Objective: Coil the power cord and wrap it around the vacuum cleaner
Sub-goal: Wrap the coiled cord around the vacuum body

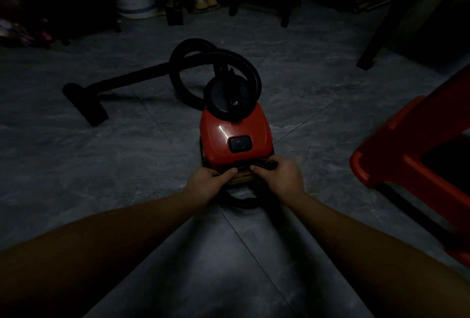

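Item: vacuum cleaner (236, 129), red body, black round lid and black switch on top. It stands on the grey tiled floor (127, 165) straight ahead of you.

Item: power cord (241, 202), black. It lies across the vacuum's near end, and a loop sags to the floor between your wrists.

Your hands: left hand (207, 184) pinches the cord at the vacuum's near left corner, thumb on top. Right hand (281, 175) grips the cord just beside it, fingers curled round.

Item: hose (250, 63), black and ribbed, looped behind the vacuum.

Item: wand (137, 76) with floor nozzle (86, 104), lying on the floor to the left.

Item: red stool (407, 155), at your right, apart from the vacuum.
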A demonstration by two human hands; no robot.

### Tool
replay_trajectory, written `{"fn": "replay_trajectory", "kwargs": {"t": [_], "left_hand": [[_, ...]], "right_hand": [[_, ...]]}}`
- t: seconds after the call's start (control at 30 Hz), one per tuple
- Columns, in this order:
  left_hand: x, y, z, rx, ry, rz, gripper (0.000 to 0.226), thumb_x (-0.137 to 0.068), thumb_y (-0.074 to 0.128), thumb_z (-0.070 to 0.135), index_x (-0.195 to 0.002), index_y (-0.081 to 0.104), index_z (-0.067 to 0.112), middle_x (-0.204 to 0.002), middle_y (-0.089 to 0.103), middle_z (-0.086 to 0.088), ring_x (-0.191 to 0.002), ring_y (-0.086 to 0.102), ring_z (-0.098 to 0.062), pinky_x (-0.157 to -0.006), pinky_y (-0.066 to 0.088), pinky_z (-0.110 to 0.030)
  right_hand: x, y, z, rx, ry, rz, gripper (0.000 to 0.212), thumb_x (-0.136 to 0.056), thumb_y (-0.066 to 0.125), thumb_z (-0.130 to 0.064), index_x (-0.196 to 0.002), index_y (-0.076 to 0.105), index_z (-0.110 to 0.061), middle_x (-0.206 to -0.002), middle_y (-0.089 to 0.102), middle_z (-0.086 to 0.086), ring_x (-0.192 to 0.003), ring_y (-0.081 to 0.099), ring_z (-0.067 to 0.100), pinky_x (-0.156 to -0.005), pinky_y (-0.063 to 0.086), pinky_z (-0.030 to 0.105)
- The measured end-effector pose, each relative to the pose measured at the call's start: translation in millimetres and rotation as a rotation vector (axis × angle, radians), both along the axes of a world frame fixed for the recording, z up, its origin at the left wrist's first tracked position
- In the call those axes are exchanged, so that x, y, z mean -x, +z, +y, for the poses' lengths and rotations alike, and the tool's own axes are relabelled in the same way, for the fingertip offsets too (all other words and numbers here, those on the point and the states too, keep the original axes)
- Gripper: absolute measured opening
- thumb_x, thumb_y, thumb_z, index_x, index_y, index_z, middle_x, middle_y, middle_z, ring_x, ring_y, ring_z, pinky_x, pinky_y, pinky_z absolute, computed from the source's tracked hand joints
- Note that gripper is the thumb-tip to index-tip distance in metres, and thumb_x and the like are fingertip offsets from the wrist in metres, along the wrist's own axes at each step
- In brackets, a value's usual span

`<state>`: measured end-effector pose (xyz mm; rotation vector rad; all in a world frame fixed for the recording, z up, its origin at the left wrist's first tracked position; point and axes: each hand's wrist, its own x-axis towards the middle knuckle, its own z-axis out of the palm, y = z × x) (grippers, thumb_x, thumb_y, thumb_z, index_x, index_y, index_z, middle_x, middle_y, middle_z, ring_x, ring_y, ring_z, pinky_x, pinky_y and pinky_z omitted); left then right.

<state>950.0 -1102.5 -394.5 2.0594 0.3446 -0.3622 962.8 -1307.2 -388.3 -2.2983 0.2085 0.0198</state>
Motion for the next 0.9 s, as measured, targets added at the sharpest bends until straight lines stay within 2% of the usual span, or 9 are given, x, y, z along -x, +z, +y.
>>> {"fn": "replay_trajectory", "kwargs": {"t": [0.1,0.2,0.27,0.37,0.5,0.6,0.67,0.77,0.9], "left_hand": [[0.3,-1.3,-3.5,-0.017,0.072,-0.004,0.059,-0.073,0.072,0.065,-0.075,0.076,0.007,-0.075,0.075,-0.01,-0.075,0.072,-0.024,-0.074,0.058,-0.038],[-1.0,-0.4,-4.2,-0.039,0.065,0.019,0.064,-0.072,0.071,0.068,-0.077,0.076,0.005,-0.077,0.075,-0.011,-0.077,0.072,-0.024,-0.073,0.058,-0.036],[-2.2,-1.5,-2.5,-0.039,0.062,0.028,0.07,-0.071,0.071,0.07,-0.079,0.075,0.001,-0.079,0.075,-0.013,-0.078,0.072,-0.026,-0.074,0.058,-0.037],[-3.4,-3.2,-0.1,-0.024,0.066,0.031,0.075,-0.067,0.072,0.072,-0.078,0.073,-0.003,-0.076,0.074,-0.014,-0.076,0.072,-0.028,-0.074,0.058,-0.04],[-4.6,-4.6,-0.6,-0.027,0.049,0.035,0.076,-0.066,0.072,0.072,-0.075,0.072,-0.003,-0.071,0.073,-0.012,-0.072,0.072,-0.025,-0.074,0.058,-0.039],[-5.4,-6.5,-0.2,-0.034,0.036,0.036,0.08,-0.066,0.071,0.074,-0.08,0.073,-0.004,-0.078,0.075,-0.015,-0.077,0.072,-0.028,-0.076,0.058,-0.041],[-5.9,-7.9,0.5,-0.031,0.03,0.034,0.08,-0.065,0.071,0.074,-0.084,0.074,-0.004,-0.082,0.075,-0.016,-0.079,0.072,-0.029,-0.077,0.058,-0.042],[-6.5,-9.1,1.3,-0.014,0.034,0.034,0.076,-0.066,0.073,0.071,-0.084,0.074,-0.003,-0.082,0.074,-0.018,-0.07,0.07,-0.025,-0.075,0.059,-0.042],[-6.4,-10.5,-0.9,-0.014,0.042,0.021,0.066,-0.07,0.074,0.067,-0.079,0.076,0.001,-0.077,0.075,-0.014,-0.072,0.07,-0.024,-0.075,0.058,-0.04]], "right_hand": [[-4.1,-1.5,0.2,-0.034,0.007,0.045,0.029,-0.073,0.079,-0.051,-0.081,0.068,-0.026,-0.074,0.069,-0.009,-0.072,0.066,0.009,-0.067,0.052,0.028],[-6.7,-1.1,-4.3,-0.195,0.068,0.123,0.026,-0.075,0.082,-0.042,-0.082,0.062,-0.027,-0.079,0.069,-0.008,-0.079,0.07,0.014,-0.071,0.054,0.028],[-2.0,-0.8,-6.7,-0.29,0.129,0.141,0.028,-0.076,0.083,-0.037,-0.09,0.061,-0.026,-0.087,0.071,-0.007,-0.085,0.071,0.012,-0.072,0.055,0.025],[6.0,-1.1,-8.3,-0.304,0.149,0.082,0.028,-0.077,0.081,-0.04,-0.092,0.062,-0.026,-0.086,0.072,-0.006,-0.08,0.069,0.005,-0.069,0.054,0.021],[9.6,-1.3,-11.4,-0.293,0.189,0.007,0.01,-0.09,0.069,-0.038,-0.089,0.061,-0.031,-0.08,0.068,-0.009,-0.071,0.065,-0.002,-0.066,0.048,0.02],[9.6,0.8,-14.3,-0.235,0.236,-0.007,0.006,-0.095,0.062,-0.036,-0.093,0.062,-0.031,-0.082,0.068,-0.011,-0.074,0.064,-0.003,-0.069,0.047,0.02],[7.1,1.4,-15.1,-0.163,0.248,0.007,0.013,-0.095,0.06,-0.039,-0.099,0.065,-0.027,-0.087,0.069,-0.011,-0.08,0.065,-0.001,-0.072,0.05,0.023],[2.3,-0.4,-14.2,-0.035,0.212,0.022,0.024,-0.095,0.058,-0.044,-0.104,0.067,-0.023,-0.092,0.071,-0.007,-0.086,0.067,0.009,-0.078,0.054,0.031],[-2.8,-1.8,-11.1,0.106,0.202,0.016,0.029,-0.096,0.055,-0.045,-0.099,0.068,-0.019,-0.086,0.07,-0.004,-0.079,0.064,0.011,-0.065,0.047,0.024]]}}
